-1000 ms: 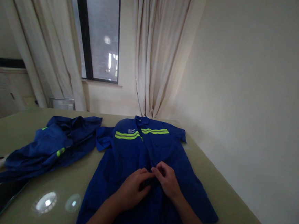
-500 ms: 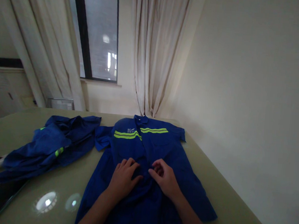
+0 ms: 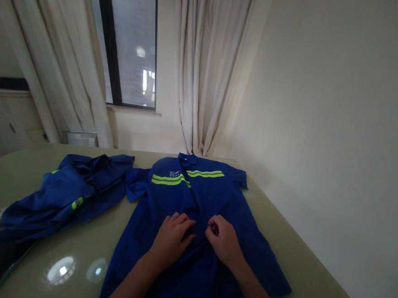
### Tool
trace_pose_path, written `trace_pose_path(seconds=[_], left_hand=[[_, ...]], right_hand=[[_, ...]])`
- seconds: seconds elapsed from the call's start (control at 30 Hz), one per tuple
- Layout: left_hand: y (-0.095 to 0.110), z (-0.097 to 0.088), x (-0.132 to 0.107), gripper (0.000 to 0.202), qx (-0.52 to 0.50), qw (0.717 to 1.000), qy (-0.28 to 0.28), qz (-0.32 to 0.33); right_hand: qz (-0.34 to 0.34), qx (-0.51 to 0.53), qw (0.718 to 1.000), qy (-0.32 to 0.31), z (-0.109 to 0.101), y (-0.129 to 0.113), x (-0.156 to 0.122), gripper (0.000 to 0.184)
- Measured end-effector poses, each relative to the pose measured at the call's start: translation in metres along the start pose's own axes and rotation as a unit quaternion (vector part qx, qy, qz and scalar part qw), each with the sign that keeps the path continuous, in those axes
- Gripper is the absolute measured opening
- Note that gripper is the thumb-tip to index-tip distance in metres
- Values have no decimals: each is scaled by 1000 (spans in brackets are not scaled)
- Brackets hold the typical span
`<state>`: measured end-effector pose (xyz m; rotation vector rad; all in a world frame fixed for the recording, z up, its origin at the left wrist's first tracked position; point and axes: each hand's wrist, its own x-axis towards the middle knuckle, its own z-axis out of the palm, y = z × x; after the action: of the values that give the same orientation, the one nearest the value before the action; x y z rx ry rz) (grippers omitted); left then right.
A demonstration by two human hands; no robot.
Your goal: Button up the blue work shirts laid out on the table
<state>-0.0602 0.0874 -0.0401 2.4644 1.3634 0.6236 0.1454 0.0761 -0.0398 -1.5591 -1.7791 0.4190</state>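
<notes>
At lower centre, the blue short-sleeved work shirt [image 3: 198,201] lies spread face-up, its front apparently unfastened at the chest; lower down is unclear. The left hand [image 3: 172,238] rests thumb apart from fingers; the right hand's [image 3: 225,242] curl, any pinch untellable. Lower left, another blue garment [image 3: 64,193] remains crumpled.

Over the front of the blue shirt [image 3: 163,201], only a narrow gap is left between the left hand [image 3: 173,236] and the right hand [image 3: 224,239], while the airspace above the chest is unobstructed as far as the curtain [image 3: 206,76] behind the collar [image 3: 188,159]. At left, a lane of tabletop [image 3: 84,244] is bounded by the shirt and the crumpled garment [image 3: 65,189], and its far end is blocked by a sleeve [image 3: 137,184]. At right, passage is afforded along the tabletop beside the hem, narrowed farther back and limited by the wall [image 3: 326,108].
</notes>
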Motion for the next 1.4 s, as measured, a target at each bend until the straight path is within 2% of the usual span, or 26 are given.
trace_pose_path(seconds=[0.13,0.2,0.3,0.37,0.47,0.53,0.63,0.77,0.83,0.97,1.13,1.23,1.4], left_hand=[[5,8,8,11,-22,999,-36,-13],[3,9,12,8,-45,999,-11,-26],[-2,6,15,7,-112,986,106,-63],[-5,3,17,8,-171,960,196,-104],[-6,0,17,14,-240,925,263,-128],[-4,2,16,15,-252,925,262,-109],[1,8,12,11,-227,944,230,-62],[2,18,10,8,-217,954,203,-27],[0,20,10,11,-232,950,208,-33],[-3,14,10,17,-280,922,254,-90],[-2,9,8,20,-313,903,271,-114],[-3,10,7,18,-305,902,289,-104],[2,1,3,12,-227,913,338,-33]], right_hand=[[42,33,998,-15,0,7,4,18],[48,49,997,-33,0,8,5,21],[46,77,995,-48,1,7,5,24],[37,108,992,-55,0,6,5,29],[32,173,982,-69,-1,3,5,38],[40,220,972,-76,-2,2,6,40],[61,295,950,-84,-1,1,8,39],[116,397,905,-97,1,2,8,38],[141,442,880,-107,1,3,8,41],[171,519,829,-119,-1,5,9,49],[192,576,787,-110,-2,4,9,48],[201,587,779,-91,0,3,8,46],[196,536,821,-36,-1,2,11,39]])
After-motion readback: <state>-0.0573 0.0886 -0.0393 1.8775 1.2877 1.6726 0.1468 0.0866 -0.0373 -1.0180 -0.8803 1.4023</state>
